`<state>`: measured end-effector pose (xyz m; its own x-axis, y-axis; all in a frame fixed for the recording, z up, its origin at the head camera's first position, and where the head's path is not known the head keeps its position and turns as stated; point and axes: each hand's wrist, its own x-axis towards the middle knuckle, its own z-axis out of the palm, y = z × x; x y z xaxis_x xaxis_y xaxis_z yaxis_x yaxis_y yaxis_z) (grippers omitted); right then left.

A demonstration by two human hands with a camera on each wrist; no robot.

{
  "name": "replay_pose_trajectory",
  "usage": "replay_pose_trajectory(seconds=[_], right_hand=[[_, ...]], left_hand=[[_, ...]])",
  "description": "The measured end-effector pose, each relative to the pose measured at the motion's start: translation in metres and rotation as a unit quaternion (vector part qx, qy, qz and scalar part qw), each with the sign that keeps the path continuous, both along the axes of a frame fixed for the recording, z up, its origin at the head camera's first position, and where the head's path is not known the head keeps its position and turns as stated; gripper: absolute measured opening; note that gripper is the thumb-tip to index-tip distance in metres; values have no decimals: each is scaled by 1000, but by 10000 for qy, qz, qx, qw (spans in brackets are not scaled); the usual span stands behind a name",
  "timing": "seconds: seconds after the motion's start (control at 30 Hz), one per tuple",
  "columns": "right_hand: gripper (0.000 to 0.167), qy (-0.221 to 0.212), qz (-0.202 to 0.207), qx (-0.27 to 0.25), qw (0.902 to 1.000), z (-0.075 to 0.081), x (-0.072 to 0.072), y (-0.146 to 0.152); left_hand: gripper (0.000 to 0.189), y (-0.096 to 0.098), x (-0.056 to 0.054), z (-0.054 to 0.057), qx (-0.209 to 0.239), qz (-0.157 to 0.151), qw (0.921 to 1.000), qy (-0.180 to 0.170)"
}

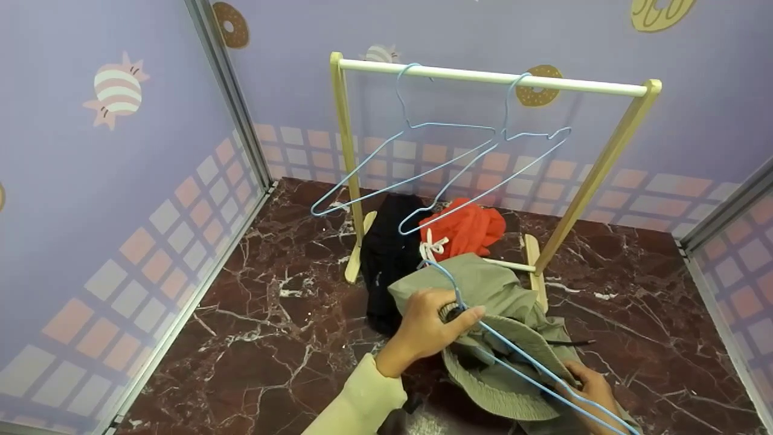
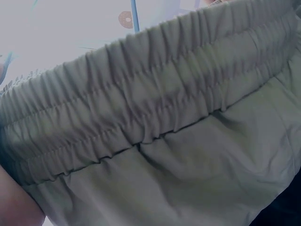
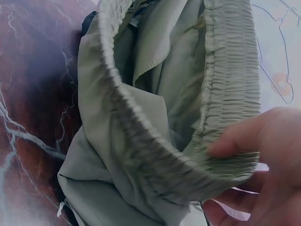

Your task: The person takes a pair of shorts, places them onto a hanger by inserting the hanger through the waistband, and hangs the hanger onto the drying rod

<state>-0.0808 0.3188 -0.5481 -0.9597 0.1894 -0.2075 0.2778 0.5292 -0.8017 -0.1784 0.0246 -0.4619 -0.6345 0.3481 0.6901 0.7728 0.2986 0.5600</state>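
In the head view my left hand (image 1: pixel 426 323) pinches a blue wire hanger (image 1: pixel 457 296) near the base of its hook, together with the waistband edge of olive-green pants (image 1: pixel 477 281). The hanger's long body slants down to the right across the open waistband. My right hand (image 1: pixel 590 389) grips the far side of that waistband. The right wrist view shows the right thumb inside the gathered elastic (image 3: pixel 230 94) and the fingers outside. Gathered waistband (image 2: pixel 141 89) fills most of the left wrist view, with only a bit of the left hand showing at the edge.
Two blue wire hangers (image 1: pixel 453 125) hang on a wooden rack (image 1: pixel 595 175) with a white bar. Black clothing (image 1: pixel 383 266) and a red garment (image 1: pixel 468 229) with a white drawstring lie on the dark marbled floor (image 1: pixel 259 338). Patterned walls enclose the space.
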Motion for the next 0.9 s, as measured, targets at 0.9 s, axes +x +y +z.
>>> replay_pose_trajectory(seconds=[0.9], right_hand=[[15, 1015, -1542, -1916, 9640, 61, 22, 27]], left_hand=[[53, -11, -4, 12, 289, 379, 9988, -111]])
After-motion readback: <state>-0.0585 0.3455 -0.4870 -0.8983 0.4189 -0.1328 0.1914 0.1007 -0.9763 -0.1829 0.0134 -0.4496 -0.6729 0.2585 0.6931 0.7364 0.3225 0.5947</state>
